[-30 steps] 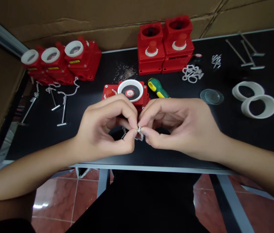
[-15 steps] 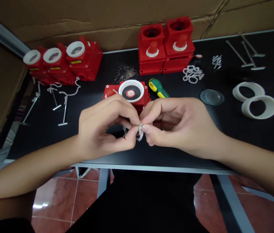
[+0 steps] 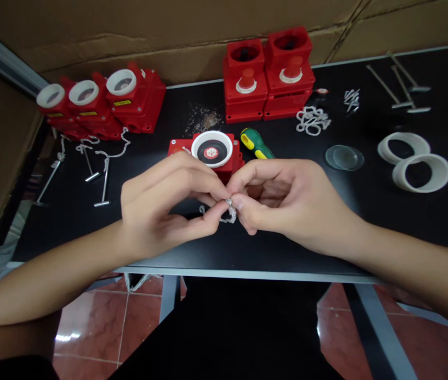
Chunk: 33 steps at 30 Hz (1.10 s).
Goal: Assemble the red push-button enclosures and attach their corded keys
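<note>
My left hand (image 3: 172, 203) and my right hand (image 3: 279, 198) meet fingertip to fingertip above the front of the table. Both pinch a white cord (image 3: 230, 216), which loops down below the fingers; the exact spot gripped is mostly covered by the thumbs. Just behind my hands lies a red box (image 3: 180, 145) with a white ring (image 3: 230, 155) around a black disc that bears a red and white emblem. A green and yellow screwdriver (image 3: 258, 142) rests to the right of this box, its lower end hidden by my right hand.
Back left, several red boxes (image 3: 140, 108) have cords tied to small metal T-bar hammers (image 3: 105, 184). Two more red boxes (image 3: 245, 100) stand at the back. To the right are bundled cord (image 3: 313, 121), screws (image 3: 351, 100), glass discs (image 3: 345, 157), white rings (image 3: 422, 173) and loose T-bars (image 3: 400, 87).
The cord loop below my fingers has swung slightly and opened wider. My left thumb is straighter and my left hand sits a little further left. Both hands still pinch the cord.
</note>
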Tool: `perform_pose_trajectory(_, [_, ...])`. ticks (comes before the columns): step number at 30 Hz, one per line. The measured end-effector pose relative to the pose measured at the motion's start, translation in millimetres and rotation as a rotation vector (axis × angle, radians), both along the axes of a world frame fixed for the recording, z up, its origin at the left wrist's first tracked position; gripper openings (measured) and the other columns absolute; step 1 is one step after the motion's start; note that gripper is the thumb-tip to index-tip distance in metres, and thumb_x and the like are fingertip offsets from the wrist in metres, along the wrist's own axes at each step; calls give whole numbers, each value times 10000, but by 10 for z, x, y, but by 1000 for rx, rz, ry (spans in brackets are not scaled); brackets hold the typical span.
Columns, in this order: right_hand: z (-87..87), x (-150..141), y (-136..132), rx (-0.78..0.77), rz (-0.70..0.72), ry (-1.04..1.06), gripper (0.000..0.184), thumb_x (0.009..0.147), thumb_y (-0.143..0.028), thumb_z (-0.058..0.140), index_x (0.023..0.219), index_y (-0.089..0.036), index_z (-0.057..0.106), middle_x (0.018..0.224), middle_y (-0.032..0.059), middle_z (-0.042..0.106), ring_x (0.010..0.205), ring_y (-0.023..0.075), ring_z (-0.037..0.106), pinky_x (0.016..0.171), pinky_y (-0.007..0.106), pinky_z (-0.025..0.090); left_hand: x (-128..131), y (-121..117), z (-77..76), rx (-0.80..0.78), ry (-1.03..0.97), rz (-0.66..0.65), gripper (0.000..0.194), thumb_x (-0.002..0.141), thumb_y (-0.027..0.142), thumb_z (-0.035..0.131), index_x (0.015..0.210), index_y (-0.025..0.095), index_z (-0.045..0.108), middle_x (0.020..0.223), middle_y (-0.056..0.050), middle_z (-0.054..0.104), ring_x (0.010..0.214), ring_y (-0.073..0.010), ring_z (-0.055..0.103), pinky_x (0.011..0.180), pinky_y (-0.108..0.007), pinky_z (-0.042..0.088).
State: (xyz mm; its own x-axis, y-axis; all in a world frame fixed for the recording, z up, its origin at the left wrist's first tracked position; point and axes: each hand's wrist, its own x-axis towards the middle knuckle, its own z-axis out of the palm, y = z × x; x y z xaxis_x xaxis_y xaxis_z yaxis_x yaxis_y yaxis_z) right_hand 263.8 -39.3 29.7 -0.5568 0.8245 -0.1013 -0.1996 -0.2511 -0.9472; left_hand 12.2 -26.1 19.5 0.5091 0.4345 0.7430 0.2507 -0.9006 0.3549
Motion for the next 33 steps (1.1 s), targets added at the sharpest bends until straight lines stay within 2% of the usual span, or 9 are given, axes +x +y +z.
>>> perform_pose_trajectory(2, [-1,-4,-1,1,-21,1,264,863,-162,1072,935,-209,822,691,-75,751,590,94,684,666,241,627,-24,-5,44,-7,27,31,303,1016,315,1120,1225,293,901,1088,-22,911,815,-176,845,703,-280,762])
perform_pose_trajectory(5, [-11,-9,-11,-14,-60,9,313,860,-211,1116,948,-226,816,696,-67,776,595,112,712,675,260,649,-43,-50,84,-114,28,57,317,1026,205,1091,1278,323,939,1174,-31,936,887,-189,894,777,-283,793])
perform_pose_trajectory(10, [-33,-3,-14,-33,-71,26,325,847,-210,1143,935,-231,831,711,-52,813,615,125,759,712,269,695,-41,-123,55,-247,-7,54,299,1054,127,1040,1289,294,958,1207,-46,938,907,-170,899,770,-243,794])
perform_pose_trajectory(14, [-12,1,-8,-26,-66,19,329,861,-227,1141,934,-229,820,723,-49,817,632,121,771,715,257,699,-18,-148,40,-383,-81,27,257,1051,118,1039,1242,263,947,1206,-44,930,872,-137,873,749,-200,785])
perform_pose_trajectory(18, [35,-17,-21,23,-92,-7,366,862,-260,1138,943,-239,782,754,-64,794,647,103,746,707,237,686,3,-138,50,-489,-125,-13,197,1043,118,1040,1169,231,938,1158,-45,931,900,-142,895,758,-177,782])
perform_pose_trajectory(23, [56,-30,-39,104,-145,-20,360,859,-201,1109,956,-247,765,827,-62,784,682,94,735,697,226,672,35,-113,57,-581,-197,-73,255,975,238,1151,1115,244,937,1112,-55,930,948,-188,925,843,-242,825])
perform_pose_trajectory(28, [49,-21,-57,139,-129,-58,350,903,-291,1103,944,-255,757,810,-54,773,694,115,730,715,262,689,50,-101,56,-625,-222,-94,240,998,242,1139,1108,253,927,1091,-54,936,920,-193,926,833,-266,834])
perform_pose_trajectory(33, [34,-5,-85,254,-151,-64,250,936,-127,993,931,-254,777,845,-42,813,737,123,773,761,275,708,32,-106,70,-754,-246,-135,158,1071,229,1070,1128,249,924,1062,-39,935,837,-175,921,810,-267,828])
